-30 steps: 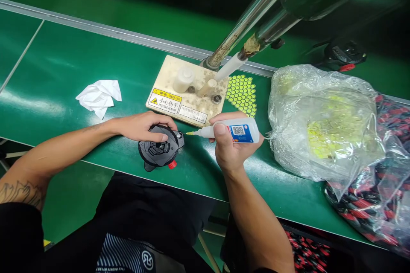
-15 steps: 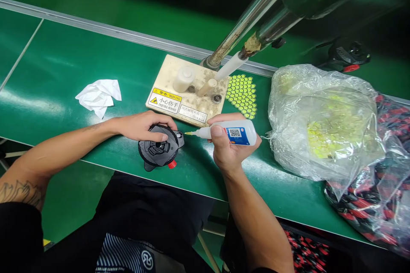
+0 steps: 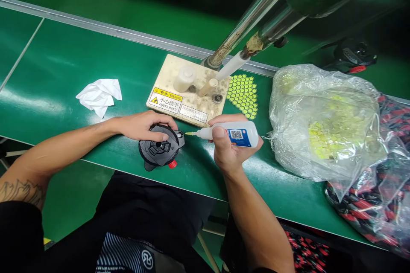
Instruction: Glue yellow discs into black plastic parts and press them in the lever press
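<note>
My left hand grips a round black plastic part from above, near the front edge of the bench, its thumb lying across the top. A small red knob sticks out of the part's lower right side. My right hand is closed around a white squeeze bottle with a blue label and a thin pointed nozzle. The bottle lies nearly level, and its tip points left, just right of the small tab with a hole on the black part. Whether liquid comes out cannot be seen.
Behind my hands stands a press base with a warning label and a metal post. Beside it lie several yellow-green discs. At right are a clear plastic bag and bagged red-black parts. A crumpled white tissue lies left.
Both hands, the black part and the bottle keep practically the same positions. The whole view has shifted very slightly.
</note>
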### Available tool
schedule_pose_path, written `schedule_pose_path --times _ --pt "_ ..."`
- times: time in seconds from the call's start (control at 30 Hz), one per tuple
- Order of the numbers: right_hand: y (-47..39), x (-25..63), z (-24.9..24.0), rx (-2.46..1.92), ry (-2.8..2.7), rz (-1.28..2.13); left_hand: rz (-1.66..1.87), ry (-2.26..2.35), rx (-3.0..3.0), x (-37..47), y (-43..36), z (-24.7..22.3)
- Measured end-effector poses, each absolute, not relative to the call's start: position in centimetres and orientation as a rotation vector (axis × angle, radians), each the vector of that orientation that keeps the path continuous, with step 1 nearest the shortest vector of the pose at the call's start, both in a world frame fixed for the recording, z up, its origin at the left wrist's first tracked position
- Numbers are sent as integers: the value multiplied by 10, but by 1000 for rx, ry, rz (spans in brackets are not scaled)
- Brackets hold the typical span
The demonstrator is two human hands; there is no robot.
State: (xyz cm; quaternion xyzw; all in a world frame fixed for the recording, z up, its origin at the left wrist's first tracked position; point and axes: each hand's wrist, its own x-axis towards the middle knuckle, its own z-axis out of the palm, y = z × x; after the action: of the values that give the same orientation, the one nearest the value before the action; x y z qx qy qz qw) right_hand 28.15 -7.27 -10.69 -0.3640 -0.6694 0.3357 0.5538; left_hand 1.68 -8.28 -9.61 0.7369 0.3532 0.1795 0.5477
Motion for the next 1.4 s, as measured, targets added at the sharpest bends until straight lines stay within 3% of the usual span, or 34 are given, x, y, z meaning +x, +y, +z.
schedule_pose_path --times 0.6,1.07,1.4 --pt "-74 282 -107 -824 -1611 736 440 838 1722 18 -82 -95" --pt "-71 281 -109 -603 -1740 362 408 833 1721 18 -83 -95" --pt "-77 282 -104 -608 -1782 402 413 833 1727 18 -83 -96"
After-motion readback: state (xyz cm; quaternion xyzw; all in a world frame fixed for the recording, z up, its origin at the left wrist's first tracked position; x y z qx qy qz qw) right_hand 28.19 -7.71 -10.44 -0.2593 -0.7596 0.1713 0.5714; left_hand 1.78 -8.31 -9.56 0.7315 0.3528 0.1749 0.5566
